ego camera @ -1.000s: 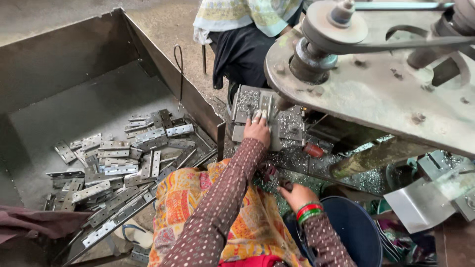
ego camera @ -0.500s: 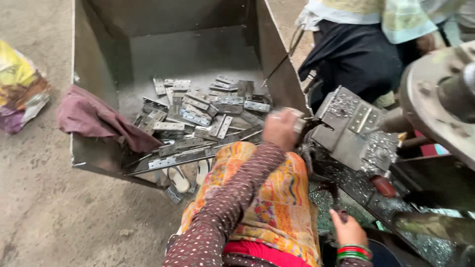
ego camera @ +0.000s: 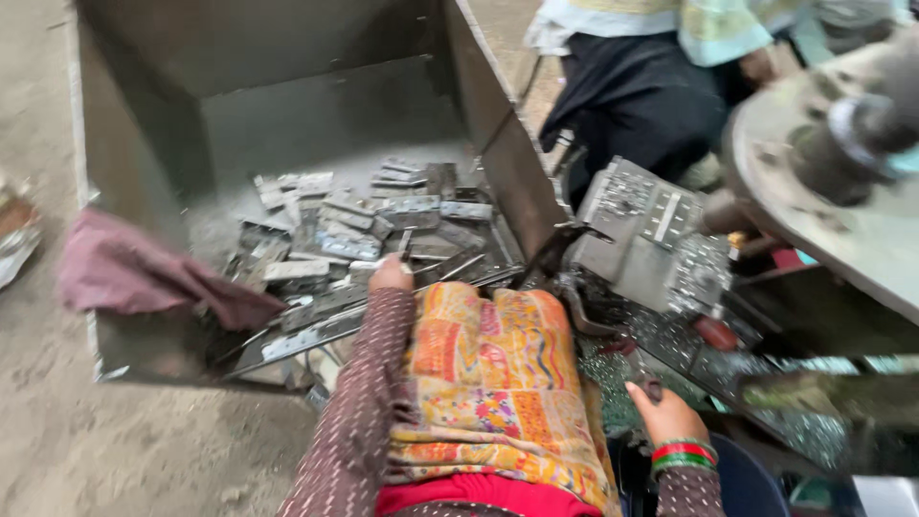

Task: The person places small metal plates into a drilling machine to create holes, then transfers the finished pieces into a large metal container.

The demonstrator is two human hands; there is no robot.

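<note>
Reaching into the steel bin [ego camera: 144,115], my left hand [ego camera: 391,276] pinches a flat grey metal plate [ego camera: 407,244]; my right hand [ego camera: 663,414], loosely curled, rests on glittering shavings [ego camera: 613,378].

Left hand [ego camera: 390,276] reaches among metal hinge plates [ego camera: 349,230] in a steel bin [ego camera: 498,144].

A crumpled wrapper [ego camera: 14,239] of yellow and brown lies on the floor [ego camera: 115,440] at the far left edge. It sits just beside the metal bin's [ego camera: 81,144] left wall.
</note>
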